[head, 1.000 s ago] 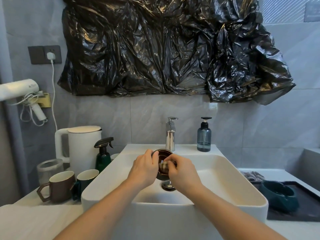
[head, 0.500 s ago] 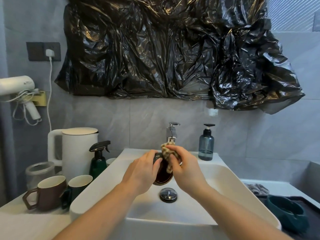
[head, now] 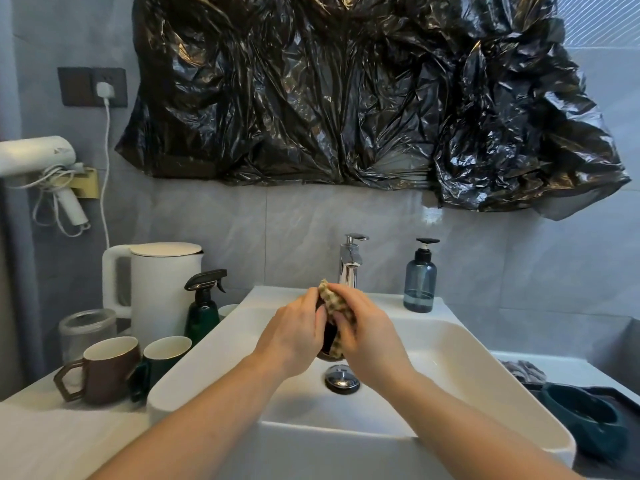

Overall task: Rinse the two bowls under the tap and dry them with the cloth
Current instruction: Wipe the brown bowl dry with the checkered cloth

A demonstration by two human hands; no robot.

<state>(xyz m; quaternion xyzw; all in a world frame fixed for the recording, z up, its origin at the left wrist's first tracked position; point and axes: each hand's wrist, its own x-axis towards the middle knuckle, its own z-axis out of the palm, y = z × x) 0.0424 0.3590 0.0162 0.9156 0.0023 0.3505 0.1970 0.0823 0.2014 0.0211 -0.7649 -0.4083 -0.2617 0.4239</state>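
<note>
Over the white basin [head: 478,344] my left hand [head: 294,334] grips a small dark brown bowl [head: 327,339], tipped on its side and mostly hidden between my hands. My right hand [head: 367,337] holds a checked beige cloth [head: 334,303] and presses it against the bowl. The chrome tap [head: 350,261] stands just behind them, and no water shows. A dark teal bowl [head: 588,420] sits on a black mat [head: 620,396] at the right.
Left of the basin stand a brown mug [head: 104,368], a green mug [head: 162,355], a green spray bottle [head: 204,306], a white kettle [head: 156,289] and a glass jar [head: 83,327]. A blue soap dispenser [head: 420,278] stands behind the basin. A grey rag [head: 524,370] lies at the right.
The cloth has moved from inside the bowl up over its top edge. The bowl has turned more on its side, and both hands have closed in around it.
</note>
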